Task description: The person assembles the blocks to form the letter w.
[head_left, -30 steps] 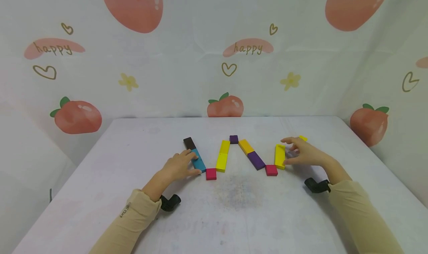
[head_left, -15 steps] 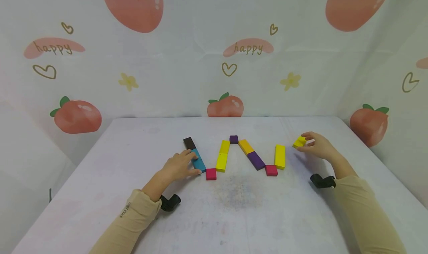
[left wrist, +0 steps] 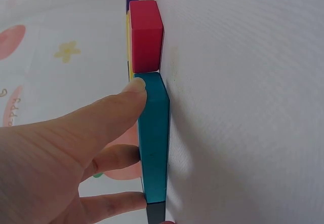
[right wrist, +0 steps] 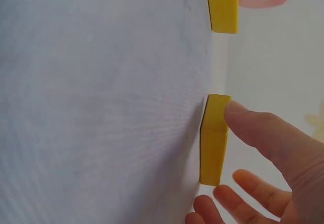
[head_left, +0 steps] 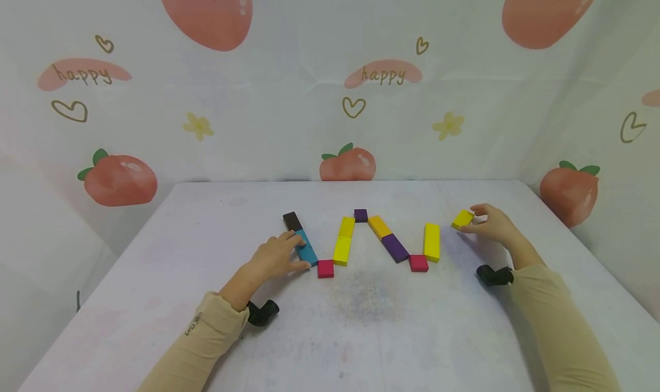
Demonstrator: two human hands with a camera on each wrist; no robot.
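Right hand (head_left: 492, 224), right of centre: grip pinches a small yellow block (head_left: 462, 218) lying on the surface (head_left: 361, 323). Left hand (head_left: 275, 255), left of centre: fingers spread flat, resting on the blue block (head_left: 307, 250) beside a red block (head_left: 325, 268).

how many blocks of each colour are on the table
yellow: 5, one by the right hand
purple: 2
red: 2
teal: 1, under the left hand
dark brown: 1
total: 11 blocks on the table
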